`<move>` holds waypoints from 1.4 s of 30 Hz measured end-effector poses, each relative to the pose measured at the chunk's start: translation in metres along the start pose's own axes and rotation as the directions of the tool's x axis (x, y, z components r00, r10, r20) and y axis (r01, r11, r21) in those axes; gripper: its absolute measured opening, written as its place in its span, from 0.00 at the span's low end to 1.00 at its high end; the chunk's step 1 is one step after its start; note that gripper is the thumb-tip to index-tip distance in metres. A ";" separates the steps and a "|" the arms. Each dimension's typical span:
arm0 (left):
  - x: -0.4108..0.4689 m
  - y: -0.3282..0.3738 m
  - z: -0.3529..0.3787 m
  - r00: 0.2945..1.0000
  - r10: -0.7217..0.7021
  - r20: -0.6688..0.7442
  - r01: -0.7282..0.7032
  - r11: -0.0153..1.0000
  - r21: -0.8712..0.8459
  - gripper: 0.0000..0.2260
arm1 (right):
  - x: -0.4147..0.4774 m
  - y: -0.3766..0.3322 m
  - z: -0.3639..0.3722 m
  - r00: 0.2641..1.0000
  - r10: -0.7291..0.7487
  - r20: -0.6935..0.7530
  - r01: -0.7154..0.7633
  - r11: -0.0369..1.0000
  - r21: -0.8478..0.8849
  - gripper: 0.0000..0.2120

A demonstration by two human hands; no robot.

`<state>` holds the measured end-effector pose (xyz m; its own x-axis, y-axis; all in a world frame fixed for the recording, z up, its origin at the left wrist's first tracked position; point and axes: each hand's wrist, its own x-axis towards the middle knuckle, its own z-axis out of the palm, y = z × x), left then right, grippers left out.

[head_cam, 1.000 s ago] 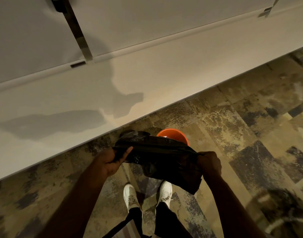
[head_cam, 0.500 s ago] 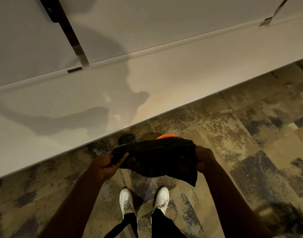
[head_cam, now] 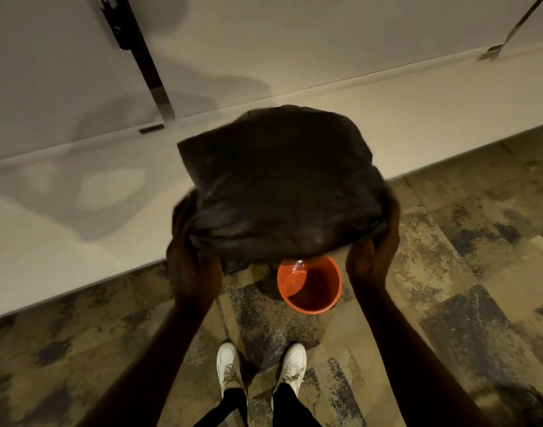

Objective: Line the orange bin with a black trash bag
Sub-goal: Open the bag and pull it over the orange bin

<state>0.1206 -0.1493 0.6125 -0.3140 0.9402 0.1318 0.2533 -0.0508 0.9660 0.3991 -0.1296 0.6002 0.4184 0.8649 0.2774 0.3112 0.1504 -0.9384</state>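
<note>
My left hand (head_cam: 192,260) and right hand (head_cam: 370,257) each grip an edge of the black trash bag (head_cam: 279,186), billowed above the orange bin (head_cam: 309,283). The bag hides the bin's far rim. The bin stands on patterned carpet (head_cam: 449,272) beside a white wall base (head_cam: 79,241), ahead of my white shoes (head_cam: 230,368).

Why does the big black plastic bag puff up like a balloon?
The thin black plastic trash bag is probably very light and floppy: it billows between the left hand and right hand. It likely crumples easily, wrinkling where gripped.
</note>
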 end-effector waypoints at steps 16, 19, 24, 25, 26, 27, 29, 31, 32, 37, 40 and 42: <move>-0.050 -0.087 -0.007 0.587 -0.804 0.090 0.797 0.594 0.109 0.13 | -0.070 0.059 -0.015 0.575 0.818 0.011 -0.734 0.521 -0.435 0.22; -0.046 -0.091 0.000 0.548 -0.830 0.101 0.829 0.555 0.068 0.15 | -0.068 0.064 -0.018 0.581 0.813 -0.019 -0.730 0.511 -0.453 0.25; -0.049 -0.093 0.022 0.483 -0.865 0.138 0.870 0.492 0.034 0.18 | -0.066 0.080 -0.036 0.527 0.848 -0.064 -0.777 0.449 -0.441 0.29; -0.050 -0.095 0.030 0.459 -0.878 0.136 0.885 0.465 0.015 0.16 | -0.066 0.082 -0.041 0.513 0.855 -0.070 -0.787 0.437 -0.437 0.31; -0.051 -0.096 0.035 0.431 -0.892 0.135 0.901 0.434 -0.005 0.15 | -0.066 0.084 -0.046 0.503 0.861 -0.075 -0.795 0.427 -0.431 0.35; -0.051 -0.097 0.041 0.406 -0.903 0.136 0.913 0.406 -0.029 0.14 | -0.066 0.086 -0.049 0.493 0.866 -0.084 -0.802 0.415 -0.430 0.38; -0.053 -0.100 0.056 0.360 -0.923 0.137 0.933 0.354 -0.061 0.16 | -0.066 0.096 -0.061 0.482 0.869 -0.110 -0.810 0.395 -0.434 0.41; -0.053 -0.102 0.073 0.338 -0.932 0.129 0.941 0.330 -0.080 0.17 | -0.065 0.107 -0.074 0.467 0.875 -0.127 -0.822 0.377 -0.427 0.39; -0.053 -0.103 0.077 0.314 -0.939 0.137 0.947 0.300 -0.113 0.18 | -0.065 0.112 -0.079 0.462 0.877 -0.131 -0.826 0.372 -0.424 0.36; -0.049 -0.120 0.120 0.283 -0.920 0.272 0.914 0.173 -0.366 0.15 | -0.054 0.147 -0.107 0.429 0.879 -0.208 -0.869 0.339 -0.361 0.32; -0.045 -0.133 0.143 0.285 -0.910 0.301 0.883 0.127 -0.452 0.09 | -0.046 0.172 -0.123 0.419 0.869 -0.263 -0.888 0.332 -0.320 0.28; -0.043 -0.142 0.155 0.281 -0.911 0.303 0.893 0.132 -0.430 0.08 | -0.042 0.188 -0.130 0.410 0.871 -0.272 -0.896 0.329 -0.298 0.27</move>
<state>0.2406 -0.1305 0.4353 -0.0415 0.4122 -0.9102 -0.6407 0.6881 0.3408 0.5510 -0.2004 0.4389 0.6742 0.3553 -0.6475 -0.0182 -0.8684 -0.4955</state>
